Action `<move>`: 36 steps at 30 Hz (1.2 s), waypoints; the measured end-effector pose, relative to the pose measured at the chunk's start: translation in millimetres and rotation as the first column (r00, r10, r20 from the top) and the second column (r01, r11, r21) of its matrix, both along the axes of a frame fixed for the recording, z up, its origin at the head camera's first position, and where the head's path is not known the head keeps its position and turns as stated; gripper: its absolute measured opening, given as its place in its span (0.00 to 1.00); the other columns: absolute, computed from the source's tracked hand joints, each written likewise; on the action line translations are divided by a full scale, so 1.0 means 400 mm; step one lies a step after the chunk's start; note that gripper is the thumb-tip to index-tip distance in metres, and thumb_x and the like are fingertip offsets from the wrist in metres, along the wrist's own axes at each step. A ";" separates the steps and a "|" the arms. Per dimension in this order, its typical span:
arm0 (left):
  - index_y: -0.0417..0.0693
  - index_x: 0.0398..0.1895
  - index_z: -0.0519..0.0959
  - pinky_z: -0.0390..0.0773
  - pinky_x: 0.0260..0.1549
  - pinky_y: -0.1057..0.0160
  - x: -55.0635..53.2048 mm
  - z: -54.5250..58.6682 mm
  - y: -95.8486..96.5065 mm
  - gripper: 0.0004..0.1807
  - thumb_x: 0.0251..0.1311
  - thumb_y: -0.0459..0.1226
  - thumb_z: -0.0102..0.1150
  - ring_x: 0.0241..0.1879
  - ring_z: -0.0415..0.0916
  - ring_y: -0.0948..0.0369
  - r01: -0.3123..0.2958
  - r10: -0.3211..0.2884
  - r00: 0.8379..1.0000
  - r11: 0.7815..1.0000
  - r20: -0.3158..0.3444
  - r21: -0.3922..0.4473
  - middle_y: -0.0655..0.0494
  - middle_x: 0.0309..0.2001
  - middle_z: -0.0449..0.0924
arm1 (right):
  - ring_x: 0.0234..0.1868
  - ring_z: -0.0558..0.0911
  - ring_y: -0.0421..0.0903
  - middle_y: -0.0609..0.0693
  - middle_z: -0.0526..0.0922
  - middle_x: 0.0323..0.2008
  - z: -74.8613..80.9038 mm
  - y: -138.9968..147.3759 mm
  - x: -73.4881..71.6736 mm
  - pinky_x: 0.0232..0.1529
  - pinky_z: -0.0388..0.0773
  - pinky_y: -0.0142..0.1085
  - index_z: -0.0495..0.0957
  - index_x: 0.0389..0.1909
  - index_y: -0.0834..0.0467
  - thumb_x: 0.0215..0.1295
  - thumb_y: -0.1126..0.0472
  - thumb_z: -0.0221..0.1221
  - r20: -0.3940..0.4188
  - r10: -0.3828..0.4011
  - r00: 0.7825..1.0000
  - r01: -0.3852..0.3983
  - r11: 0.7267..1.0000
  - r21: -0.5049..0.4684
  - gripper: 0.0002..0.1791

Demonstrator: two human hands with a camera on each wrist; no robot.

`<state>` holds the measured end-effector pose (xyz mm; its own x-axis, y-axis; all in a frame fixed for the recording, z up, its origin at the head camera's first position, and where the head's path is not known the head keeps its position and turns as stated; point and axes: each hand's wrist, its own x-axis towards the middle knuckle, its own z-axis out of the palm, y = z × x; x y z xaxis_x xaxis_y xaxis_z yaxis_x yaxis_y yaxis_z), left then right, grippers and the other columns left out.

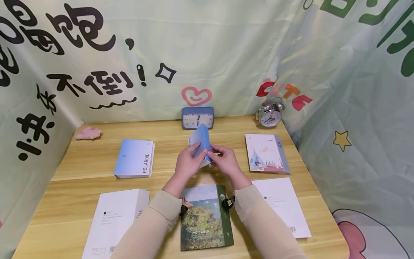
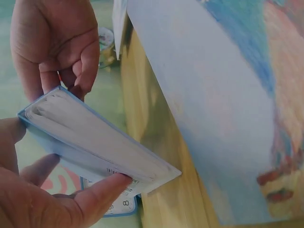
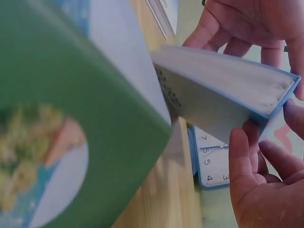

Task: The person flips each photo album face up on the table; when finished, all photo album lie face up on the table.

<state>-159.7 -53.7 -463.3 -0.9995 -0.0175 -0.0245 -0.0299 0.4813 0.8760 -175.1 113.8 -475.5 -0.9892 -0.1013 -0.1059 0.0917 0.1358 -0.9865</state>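
Six books (image 1: pixel 134 156) (image 1: pixel 203 137) (image 1: pixel 263 153) (image 1: pixel 116 219) (image 1: pixel 205 216) (image 1: pixel 279 205), two clocks (image 1: pixel 198 118) (image 1: pixel 271 118), one pink object (image 1: pixel 88 133) and one wooden table (image 1: pixel 87 169) are visible.

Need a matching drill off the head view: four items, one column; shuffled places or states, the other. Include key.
Items:
1. Left hand
2. Pink object
3. Silver alarm clock
4. PHOTO ALBUM

Places/states:
A. Table, back right
B. Front centre, lying flat
C. Holding a blue album
D. Back left corner

Pairs: 1-C, 2-D, 3-A, 4-B
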 end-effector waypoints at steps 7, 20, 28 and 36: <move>0.53 0.76 0.74 0.79 0.61 0.40 -0.005 -0.011 -0.012 0.31 0.73 0.49 0.63 0.65 0.76 0.38 -0.021 0.017 0.999 0.994 0.031 0.107 0.38 0.72 0.74 | 0.33 0.83 0.43 0.63 0.84 0.52 0.001 -0.006 0.004 0.43 0.88 0.51 0.79 0.67 0.66 0.72 0.65 0.67 -0.025 -0.009 1.000 0.009 1.000 0.028 0.24; 0.56 0.81 0.68 0.74 0.66 0.40 -0.010 -0.011 -0.046 0.31 0.77 0.38 0.58 0.71 0.69 0.37 0.031 -0.050 0.996 0.974 0.078 0.223 0.39 0.77 0.66 | 0.32 0.82 0.43 0.67 0.82 0.58 0.012 -0.016 0.019 0.36 0.84 0.30 0.77 0.68 0.68 0.71 0.70 0.66 -0.060 0.021 0.998 -0.022 1.000 -0.007 0.26; 0.65 0.79 0.71 0.84 0.33 0.56 -0.005 -0.012 -0.048 0.28 0.79 0.39 0.56 0.61 0.78 0.39 0.006 -0.060 0.986 0.944 0.153 0.331 0.44 0.79 0.63 | 0.33 0.84 0.44 0.67 0.82 0.59 0.017 -0.016 0.027 0.38 0.84 0.30 0.78 0.67 0.69 0.72 0.69 0.66 -0.082 0.017 0.997 -0.017 1.000 -0.001 0.24; 0.63 0.79 0.71 0.88 0.32 0.46 0.002 -0.016 -0.047 0.30 0.75 0.39 0.60 0.65 0.75 0.39 -0.016 -0.049 0.988 0.908 0.144 0.418 0.44 0.77 0.67 | 0.37 0.85 0.56 0.67 0.81 0.61 0.027 -0.020 0.043 0.46 0.88 0.47 0.79 0.66 0.70 0.75 0.71 0.62 -0.115 0.020 0.993 -0.018 1.000 0.024 0.21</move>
<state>-159.0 -72.4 -469.7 -0.9840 0.0430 -0.1731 -0.1696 0.0750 0.9827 -157.8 105.8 -464.7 -0.9929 -0.1189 0.0060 -0.0251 0.1595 -0.9869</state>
